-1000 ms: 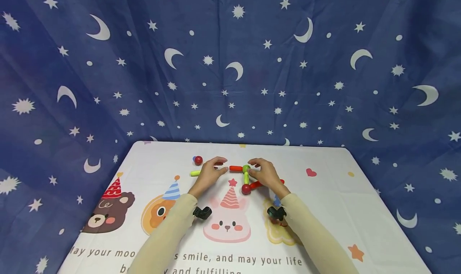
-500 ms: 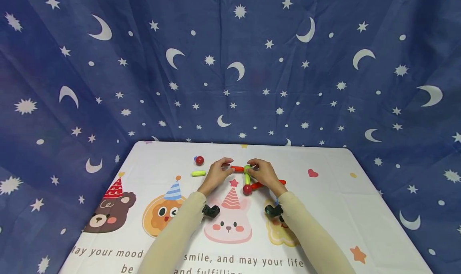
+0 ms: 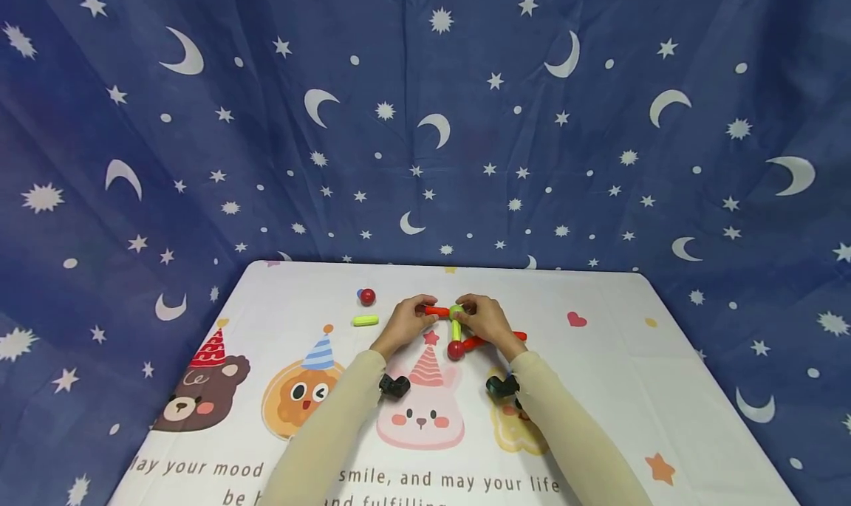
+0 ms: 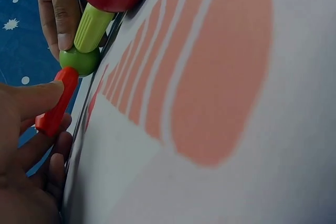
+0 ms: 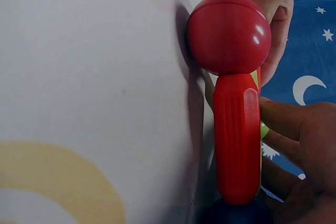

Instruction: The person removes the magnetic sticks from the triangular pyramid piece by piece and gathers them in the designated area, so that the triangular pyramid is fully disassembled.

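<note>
My left hand [image 3: 402, 327] pinches a short red stick [image 4: 59, 100] between thumb and fingers. One end of that stick meets a green ball [image 4: 80, 62]. My right hand [image 3: 488, 321] holds the green ball with its fingertips from the other side. From this ball a yellow-green stick [image 3: 456, 331] runs toward the near side to a red ball [image 3: 455, 350]. A second red stick [image 5: 237, 140] leads from the red ball to a dark blue ball [image 5: 236, 213], which sits low in the right wrist view. Part of this built shape lies hidden under the right hand and wrist.
Left of the hands a loose yellow-green stick [image 3: 366, 320] lies on the white printed tablecloth [image 3: 598, 373]. Behind it is a loose red ball [image 3: 368, 297], with a bit of blue [image 3: 360, 293] showing beside it. A blue star-and-moon curtain [image 3: 425, 122] hangs beyond the table's back edge.
My left hand has moved right, away from the loose yellow-green stick, and now grips the red stick it stood apart from. My right hand stays at the green ball.
</note>
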{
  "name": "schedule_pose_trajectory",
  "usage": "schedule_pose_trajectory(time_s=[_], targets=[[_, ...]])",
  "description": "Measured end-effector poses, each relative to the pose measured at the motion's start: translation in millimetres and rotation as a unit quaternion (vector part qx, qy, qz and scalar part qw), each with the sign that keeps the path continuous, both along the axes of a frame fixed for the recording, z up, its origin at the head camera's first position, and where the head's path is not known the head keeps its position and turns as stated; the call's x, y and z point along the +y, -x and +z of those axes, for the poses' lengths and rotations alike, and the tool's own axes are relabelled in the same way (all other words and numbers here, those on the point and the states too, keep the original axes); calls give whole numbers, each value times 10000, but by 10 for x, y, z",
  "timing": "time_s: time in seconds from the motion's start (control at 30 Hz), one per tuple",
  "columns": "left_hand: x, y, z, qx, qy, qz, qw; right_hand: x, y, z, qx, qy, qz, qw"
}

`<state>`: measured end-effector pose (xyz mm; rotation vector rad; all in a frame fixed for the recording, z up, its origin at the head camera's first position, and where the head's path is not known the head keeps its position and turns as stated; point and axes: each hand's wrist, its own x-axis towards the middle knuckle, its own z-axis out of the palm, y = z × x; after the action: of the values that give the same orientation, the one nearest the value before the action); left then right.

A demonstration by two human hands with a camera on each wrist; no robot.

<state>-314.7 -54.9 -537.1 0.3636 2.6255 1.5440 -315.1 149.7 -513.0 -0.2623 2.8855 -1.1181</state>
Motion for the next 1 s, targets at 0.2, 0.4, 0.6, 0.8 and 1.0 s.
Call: schedule_pose_trajectory(time_s=[0.2, 0.4, 0.6, 0.8, 1.0], targets=[[41, 38, -52, 33, 132, -61, 9999, 2, -17, -30, -64, 19, -30, 10000], [50, 70, -44, 19, 179, -49, 9998, 3, -4, -24, -41, -54, -90, 9999], [42, 44, -74, 113, 255, -86, 9996, 3, -19, -50, -25, -45, -83, 10000], [5, 26, -68, 140, 191, -186, 9995, -15, -5, -46, -37, -34, -77, 10000], [-29, -43, -16, -8, 33, -127, 9999, -13, 3, -28, -63, -82, -125, 9999]])
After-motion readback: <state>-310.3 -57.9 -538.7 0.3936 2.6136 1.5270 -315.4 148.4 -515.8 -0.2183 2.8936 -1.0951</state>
